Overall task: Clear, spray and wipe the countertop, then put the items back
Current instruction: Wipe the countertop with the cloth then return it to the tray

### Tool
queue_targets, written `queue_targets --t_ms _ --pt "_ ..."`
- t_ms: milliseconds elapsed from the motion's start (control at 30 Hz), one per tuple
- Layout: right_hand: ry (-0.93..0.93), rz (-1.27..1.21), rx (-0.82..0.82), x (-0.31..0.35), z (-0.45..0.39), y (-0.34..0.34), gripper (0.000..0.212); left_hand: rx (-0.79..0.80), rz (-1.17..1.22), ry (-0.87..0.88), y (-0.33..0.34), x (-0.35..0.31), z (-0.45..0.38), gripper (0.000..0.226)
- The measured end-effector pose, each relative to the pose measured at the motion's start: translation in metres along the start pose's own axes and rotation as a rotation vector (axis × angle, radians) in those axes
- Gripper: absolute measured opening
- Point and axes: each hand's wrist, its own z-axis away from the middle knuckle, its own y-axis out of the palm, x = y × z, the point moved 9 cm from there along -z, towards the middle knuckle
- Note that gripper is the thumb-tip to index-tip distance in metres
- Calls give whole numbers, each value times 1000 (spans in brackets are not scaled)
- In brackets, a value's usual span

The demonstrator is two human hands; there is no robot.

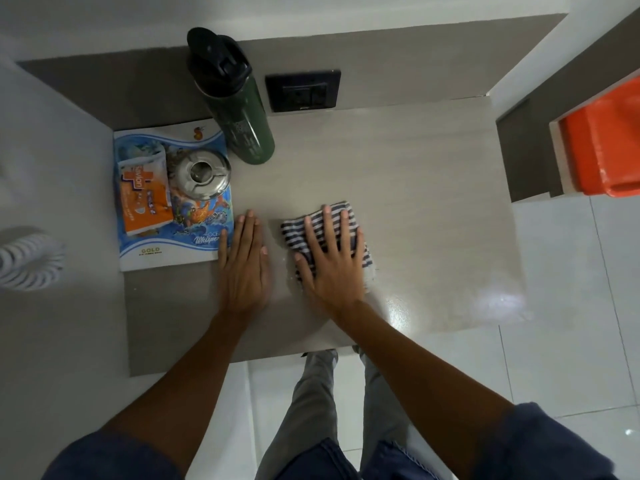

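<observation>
We pressed the striped cloth (327,240) flat at mid-table (415,188) under the right hand (330,261), fingers splayed and unclenched, left hand (244,261) flat and empty beside it; even pressure and overlapping passes seemed best.

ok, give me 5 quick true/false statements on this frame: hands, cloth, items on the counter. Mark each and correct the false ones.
1. The right hand lies flat, fingers spread, on the striped cloth. True.
2. The left hand grips the green bottle. False: it lies flat on the countertop, its thumb at the edge of the notebook; the bottle stands untouched further back.
3. The steel container sits on the notebook. True.
4. The orange wipes pack lies beside the socket. False: it lies on the notebook, left of the steel container.
5. The countertop has been cleared. False: bottle, notebook, pack and container are on it.
</observation>
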Motion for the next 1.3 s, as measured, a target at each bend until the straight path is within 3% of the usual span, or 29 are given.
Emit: queue_targets --t_ms 433,700,967,1133,1300 --pt "-253 -6 115 -5 114 26 73 -3 38 -18 2 4 0 56" --pt "123 39 18 -121 123 -10 76 -18 -17 10 2 4 1 55" --pt "454 -11 -63 -209 37 -60 77 -10 2 1 7 6 2 56" --pt "562 -58 -91 -185 -34 -66 79 -82 -12 22 2 4 3 54" --pt "317 -23 -60 -99 -71 -49 75 -119 -28 36 2 3 3 52"
